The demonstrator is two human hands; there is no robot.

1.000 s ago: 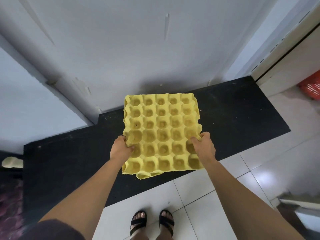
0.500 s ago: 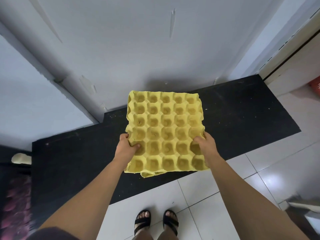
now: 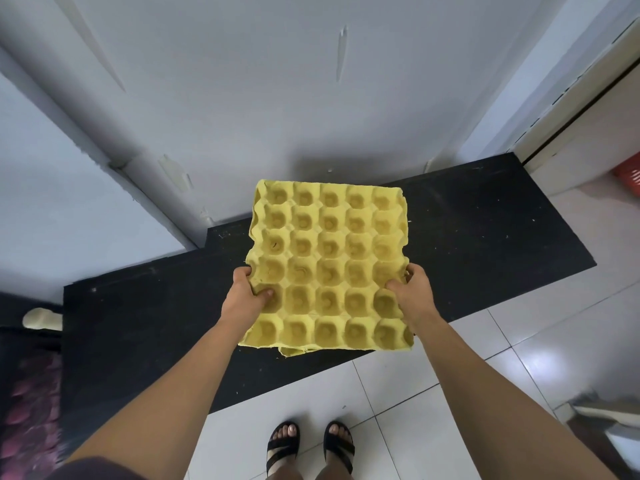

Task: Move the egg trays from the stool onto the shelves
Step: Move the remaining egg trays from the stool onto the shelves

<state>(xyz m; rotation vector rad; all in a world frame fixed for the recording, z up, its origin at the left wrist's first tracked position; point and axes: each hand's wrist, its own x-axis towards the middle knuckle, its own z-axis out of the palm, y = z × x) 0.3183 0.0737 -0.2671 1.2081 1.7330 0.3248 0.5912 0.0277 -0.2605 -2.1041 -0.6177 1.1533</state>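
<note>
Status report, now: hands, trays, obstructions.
Left hand and right hand grip opposite edges of the yellow egg trays. Trays empty, held level above the black ledge. Nothing lying on the ledge beneath.

Yellow egg trays [image 3: 329,268] (stacked, empty) held level above black ledge.

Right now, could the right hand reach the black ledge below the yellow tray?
Probably not freely: the right hand grips the yellow egg tray along with the left hand. The black ledge itself looks bare and unobstructed.
</note>
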